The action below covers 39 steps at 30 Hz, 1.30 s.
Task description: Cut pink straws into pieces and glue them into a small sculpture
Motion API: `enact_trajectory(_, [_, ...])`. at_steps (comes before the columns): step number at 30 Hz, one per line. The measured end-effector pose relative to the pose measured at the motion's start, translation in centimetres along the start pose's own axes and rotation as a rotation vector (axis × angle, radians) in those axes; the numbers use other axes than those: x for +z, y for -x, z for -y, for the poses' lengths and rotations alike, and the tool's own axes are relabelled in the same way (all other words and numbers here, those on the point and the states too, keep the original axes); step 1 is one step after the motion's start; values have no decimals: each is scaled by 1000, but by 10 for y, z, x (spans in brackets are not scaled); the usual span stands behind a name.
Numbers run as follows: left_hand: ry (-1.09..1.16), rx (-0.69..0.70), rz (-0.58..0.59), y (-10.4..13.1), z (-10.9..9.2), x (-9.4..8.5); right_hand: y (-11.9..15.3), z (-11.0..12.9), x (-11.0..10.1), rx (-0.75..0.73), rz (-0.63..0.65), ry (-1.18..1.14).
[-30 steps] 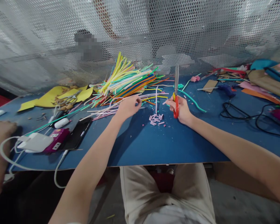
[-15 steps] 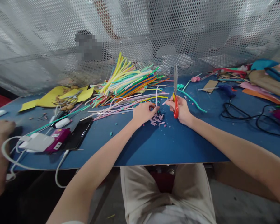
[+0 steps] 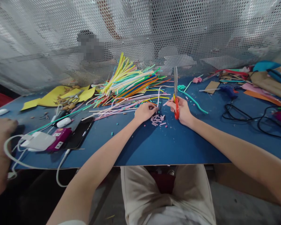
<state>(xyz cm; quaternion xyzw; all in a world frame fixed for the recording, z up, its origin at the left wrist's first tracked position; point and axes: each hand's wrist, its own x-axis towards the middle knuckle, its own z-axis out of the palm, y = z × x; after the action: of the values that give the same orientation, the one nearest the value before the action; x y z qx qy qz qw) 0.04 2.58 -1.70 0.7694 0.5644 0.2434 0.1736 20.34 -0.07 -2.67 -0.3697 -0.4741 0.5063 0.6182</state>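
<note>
My left hand (image 3: 145,112) is closed in a pinch on a pale lilac pipe cleaner (image 3: 158,96) that stands up from the fingertips. Just below its fingers lies a small heap of cut lilac pieces (image 3: 157,119). To the right, my right hand (image 3: 184,111) is closed round scissors with red and yellow handles (image 3: 177,107), their blades pointing up and away. A short lilac piece (image 3: 165,103) shows at the right fingertips. Behind the hands is a large bundle of coloured pipe cleaners (image 3: 131,79), with loose lilac and white ones in front of it.
A phone (image 3: 81,132), a purple box (image 3: 59,139), a white charger (image 3: 41,141) and cables lie left, beside another person's hand (image 3: 2,131). Yellow sheets (image 3: 52,97) hold another pair of scissors. A glue gun (image 3: 229,91) and black cable are right. Perforated metal (image 3: 178,31) stands behind.
My left hand has shifted very slightly, and the lilac pipe cleaner in it leans a little more to the right. The view has moved slightly. My right hand looks nearly unchanged.
</note>
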Motion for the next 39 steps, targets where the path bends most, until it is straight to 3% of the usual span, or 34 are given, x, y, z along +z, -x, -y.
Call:
enact_trajectory(9, [539,-56,-152,2,-7,-13,-2,-3,-2,-14,13,21])
enact_trajectory(16, [1068,-153,128,12,-20,-5,2,1,0,-45,68,88])
enact_trajectory(19, [1121,-172,208,16,-24,-5,4,4,2,-35,132,60])
enact_trajectory(26, [1134,-158,234,22,-27,-4,8,6,3,31,167,-37])
enact_trajectory(33, [1264,-140,240,25,-31,4,7,6,3,-37,207,-9])
enact_trajectory(39, [1258,-217,252,23,-28,3,5,5,2,-66,178,81])
